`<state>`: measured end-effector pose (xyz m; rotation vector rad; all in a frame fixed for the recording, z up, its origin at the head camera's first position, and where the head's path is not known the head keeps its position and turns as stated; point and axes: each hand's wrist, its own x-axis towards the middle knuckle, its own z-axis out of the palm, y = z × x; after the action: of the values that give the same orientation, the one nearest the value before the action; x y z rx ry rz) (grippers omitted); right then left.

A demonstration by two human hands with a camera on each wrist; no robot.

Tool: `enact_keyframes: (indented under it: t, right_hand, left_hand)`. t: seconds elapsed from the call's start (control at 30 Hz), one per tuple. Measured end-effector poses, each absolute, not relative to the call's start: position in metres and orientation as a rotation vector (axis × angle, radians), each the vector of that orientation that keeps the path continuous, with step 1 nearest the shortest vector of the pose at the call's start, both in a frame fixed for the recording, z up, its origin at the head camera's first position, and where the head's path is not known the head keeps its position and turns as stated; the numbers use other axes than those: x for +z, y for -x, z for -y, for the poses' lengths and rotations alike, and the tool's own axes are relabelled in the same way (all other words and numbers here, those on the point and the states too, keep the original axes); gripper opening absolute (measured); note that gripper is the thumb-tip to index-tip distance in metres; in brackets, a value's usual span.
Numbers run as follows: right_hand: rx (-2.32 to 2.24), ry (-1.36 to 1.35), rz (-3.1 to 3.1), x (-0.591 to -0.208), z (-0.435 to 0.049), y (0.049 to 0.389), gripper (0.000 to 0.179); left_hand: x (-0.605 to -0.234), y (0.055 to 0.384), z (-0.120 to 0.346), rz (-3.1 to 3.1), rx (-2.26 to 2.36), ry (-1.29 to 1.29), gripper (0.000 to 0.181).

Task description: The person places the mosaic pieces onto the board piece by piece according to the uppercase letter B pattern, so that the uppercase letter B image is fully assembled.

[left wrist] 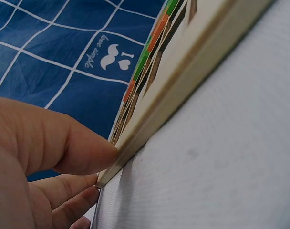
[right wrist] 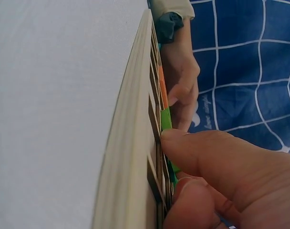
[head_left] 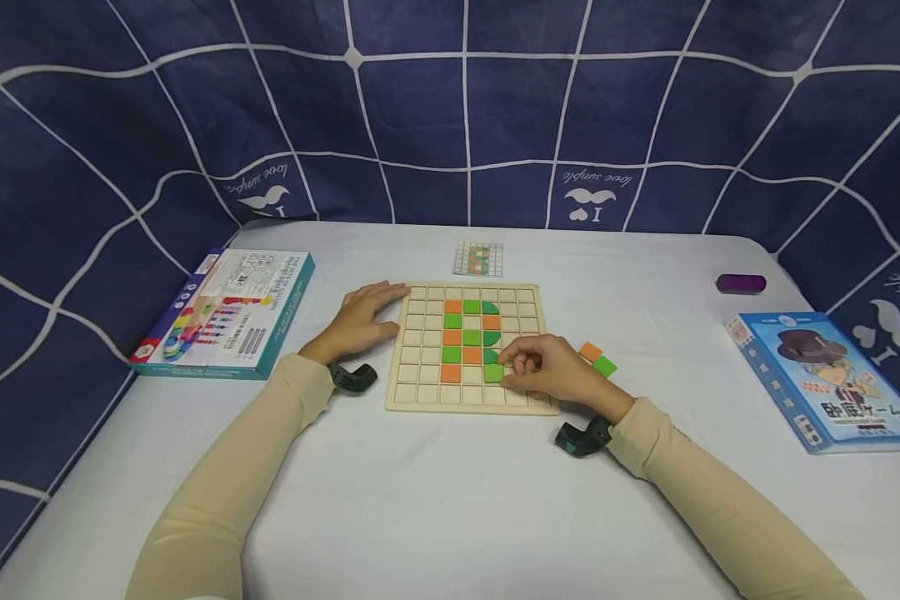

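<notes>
A wooden grid board (head_left: 417,392) lies flat, with orange, light green and dark green tiles set in its middle columns. With curled thumb and fingers, my right hand (head_left: 551,371) pinches a light green square tile (head_left: 492,373) at the bottom row of the pattern. Just above that tile sits a dark green rounded tile (head_left: 490,357), close to the index finger. My left hand (head_left: 360,321) rests against the board's left edge, fingers extended; in the left wrist view its thumb (left wrist: 90,150) touches the wooden rim. An orange tile (head_left: 590,351) and a green tile (head_left: 604,366) lie beside the right wrist.
Behind the board lies a small pattern card (head_left: 478,259) with a coloured grid. A toy box (head_left: 225,312) stands at the left, and a blue game box (head_left: 832,379) at the right. Near the back right is a purple case (head_left: 741,284). A blue checked cloth (head_left: 517,100) hangs behind the table.
</notes>
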<state>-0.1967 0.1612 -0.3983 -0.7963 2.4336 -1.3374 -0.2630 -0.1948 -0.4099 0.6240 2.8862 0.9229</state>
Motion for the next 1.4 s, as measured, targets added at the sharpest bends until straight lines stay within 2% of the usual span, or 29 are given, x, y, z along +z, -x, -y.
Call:
enact_keyframes:
  t: [0.7, 0.93, 1.4]
  right_hand:
    - [-1.346, 0.818, -2.402, -0.398, -0.164, 0.196, 0.023]
    - [-1.480, 0.763, -2.201, -0.388, -0.169, 0.195, 0.025]
    - [-1.506, 0.760, -2.323, -0.382, -0.220, 0.193, 0.021]
  left_hand:
    - [-0.413, 0.262, 0.193, -2.890, 0.941, -0.639, 0.073]
    - [-0.412, 0.262, 0.194, -2.892, 0.933, -0.626, 0.073]
    - [-0.411, 0.263, 0.195, -2.892, 0.928, -0.621, 0.073]
